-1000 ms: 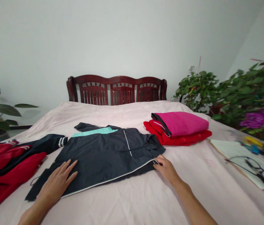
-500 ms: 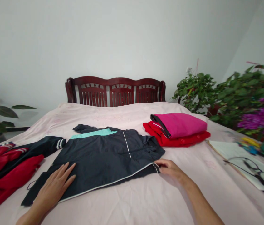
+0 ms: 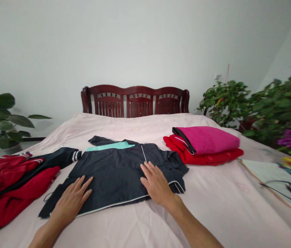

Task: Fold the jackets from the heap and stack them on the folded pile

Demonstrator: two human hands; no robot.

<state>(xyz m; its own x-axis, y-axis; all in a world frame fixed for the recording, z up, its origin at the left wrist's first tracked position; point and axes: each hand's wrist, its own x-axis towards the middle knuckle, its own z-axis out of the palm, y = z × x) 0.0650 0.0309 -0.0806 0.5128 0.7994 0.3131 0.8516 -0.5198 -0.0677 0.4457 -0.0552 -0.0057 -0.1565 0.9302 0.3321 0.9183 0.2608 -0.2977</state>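
Note:
A dark navy jacket [image 3: 111, 172] with white piping and a turquoise panel lies spread on the bed, its near edge facing me. My left hand [image 3: 72, 198] rests flat on its lower left part, fingers apart. Farther right, my right hand [image 3: 157, 182] lies open on the jacket near the short white stripe, fingers stretched out. Neither hand grips the cloth. Beyond my right hand, a folded pink garment [image 3: 209, 139] sits on top of a folded red garment [image 3: 212, 157].
The bed [image 3: 125, 229] has a pale pink sheet and a dark wooden headboard [image 3: 137, 100]. Rumpled red and navy clothes [image 3: 19, 186] lie at left. On the right are a notebook [image 3: 261, 172] and glasses [image 3: 290, 189]. Potted plants [image 3: 228, 100] flank the bed.
My right hand has let go of the jacket's near right edge and moved left onto its surface, opening flat. My left hand stays on the jacket. The view has turned slightly left.

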